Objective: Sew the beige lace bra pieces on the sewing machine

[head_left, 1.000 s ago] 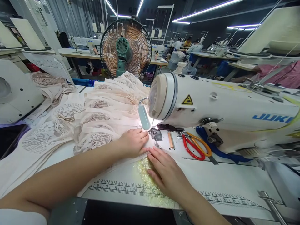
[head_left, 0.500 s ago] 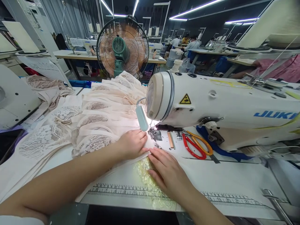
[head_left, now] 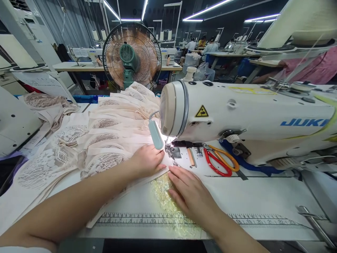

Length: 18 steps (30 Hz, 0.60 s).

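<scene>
My left hand [head_left: 147, 160] lies flat, fingers together, on pale beige fabric [head_left: 123, 191] just left of the presser foot [head_left: 170, 151] of a white Juki sewing machine [head_left: 237, 119]. My right hand [head_left: 191, 195] rests flat with fingers stretched out on the fabric's near edge, over a patch of yellowed tape [head_left: 164, 202] on the table. Both hands press the cloth down and grip nothing. The fingertips almost meet in front of the needle. A small lamp [head_left: 156, 133] shines on the needle area.
A stack of beige lace garment pieces [head_left: 105, 140] fans out to the left. Red and orange scissors [head_left: 219, 161] lie under the machine arm. A printed ruler [head_left: 147, 221] runs along the table's front edge. A standing fan [head_left: 131, 56] is behind; people work at far benches.
The hands stay almost still on the fabric. The camera view has shifted slightly, so everything sits a little further left and lower.
</scene>
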Each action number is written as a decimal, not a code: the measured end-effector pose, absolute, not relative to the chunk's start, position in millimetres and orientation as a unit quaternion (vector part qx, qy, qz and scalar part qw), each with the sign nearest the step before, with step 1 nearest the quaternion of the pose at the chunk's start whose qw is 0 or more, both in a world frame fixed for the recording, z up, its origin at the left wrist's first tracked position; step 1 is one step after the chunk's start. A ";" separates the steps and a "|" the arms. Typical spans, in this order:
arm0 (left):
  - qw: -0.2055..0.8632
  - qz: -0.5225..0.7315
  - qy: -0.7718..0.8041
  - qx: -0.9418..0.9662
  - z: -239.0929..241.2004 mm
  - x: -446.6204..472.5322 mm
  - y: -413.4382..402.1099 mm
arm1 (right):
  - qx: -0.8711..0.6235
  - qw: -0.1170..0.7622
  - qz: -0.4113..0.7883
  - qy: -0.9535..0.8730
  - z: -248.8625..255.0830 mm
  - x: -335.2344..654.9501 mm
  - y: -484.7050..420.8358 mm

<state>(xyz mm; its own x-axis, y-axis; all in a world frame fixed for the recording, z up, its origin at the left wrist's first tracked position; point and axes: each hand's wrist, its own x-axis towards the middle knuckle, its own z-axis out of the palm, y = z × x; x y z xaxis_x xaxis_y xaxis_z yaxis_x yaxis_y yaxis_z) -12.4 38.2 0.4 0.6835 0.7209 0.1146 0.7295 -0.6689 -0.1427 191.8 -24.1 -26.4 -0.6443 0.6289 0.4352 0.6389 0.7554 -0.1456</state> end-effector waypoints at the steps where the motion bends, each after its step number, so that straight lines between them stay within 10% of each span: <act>1: 0.092 -0.026 -0.397 -0.913 1.1 -13.4 40.4 | -0.352 0.233 -0.010 -0.906 -26.2 191.3 -23.7; 18: 0.092 -0.107 -0.230 -0.963 3.6 -22.0 12.8 | -0.386 0.241 0.031 -0.890 -22.0 185.6 -22.2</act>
